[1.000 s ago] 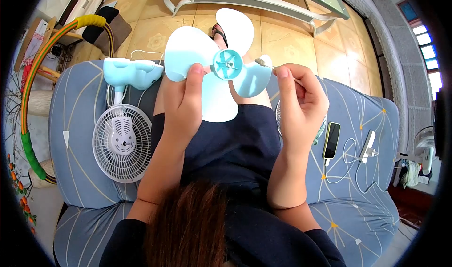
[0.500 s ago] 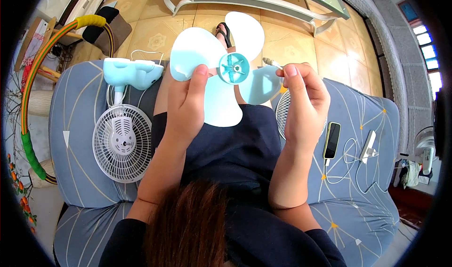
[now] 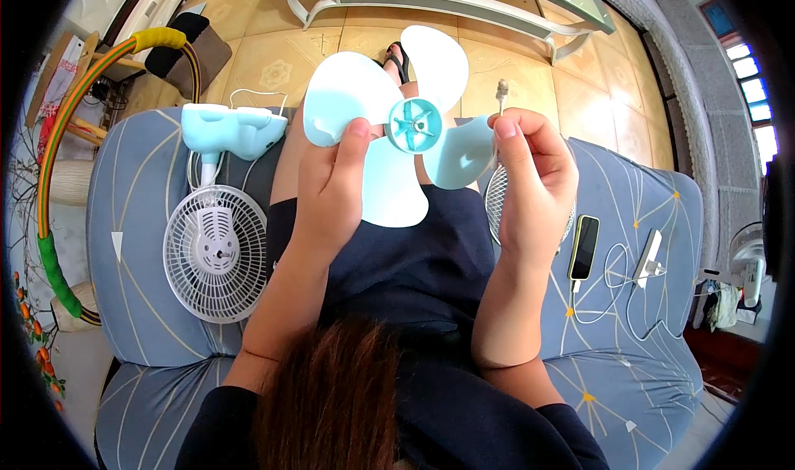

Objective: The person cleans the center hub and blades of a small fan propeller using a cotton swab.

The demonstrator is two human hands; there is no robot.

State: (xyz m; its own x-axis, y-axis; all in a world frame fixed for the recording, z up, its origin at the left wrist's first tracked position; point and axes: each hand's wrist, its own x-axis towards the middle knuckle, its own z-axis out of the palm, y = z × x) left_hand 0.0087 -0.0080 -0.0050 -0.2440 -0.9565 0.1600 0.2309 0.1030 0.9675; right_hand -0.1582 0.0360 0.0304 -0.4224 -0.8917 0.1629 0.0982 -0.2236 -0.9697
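Note:
My left hand (image 3: 331,184) grips the light blue fan blade (image 3: 389,190) by one of its wings, thumb on top. The blade's hollow hub (image 3: 416,125) faces up, with ribs and a centre hole showing. Between the thumb and fingers of my right hand (image 3: 534,168) is a thin white cotton swab (image 3: 502,97), its greyish tip pointing up and away, beside the blade's right wing. A fan body with a white rear grille (image 3: 217,284) and a light blue base (image 3: 224,129) lies on the sofa to my left. Partly hidden behind my right wrist is another round grille (image 3: 497,201).
On the grey-blue sofa (image 3: 629,213) to my right lie a phone (image 3: 585,248) plugged into a cable and a white power strip (image 3: 649,259). A glass-topped table (image 3: 447,10) stands ahead on the tiled floor. A striped hoop (image 3: 62,130) leans at the left.
The cotton swab has turned from lying sideways over the blade to pointing upward. The fan blade has shifted slightly right and down in my left hand.

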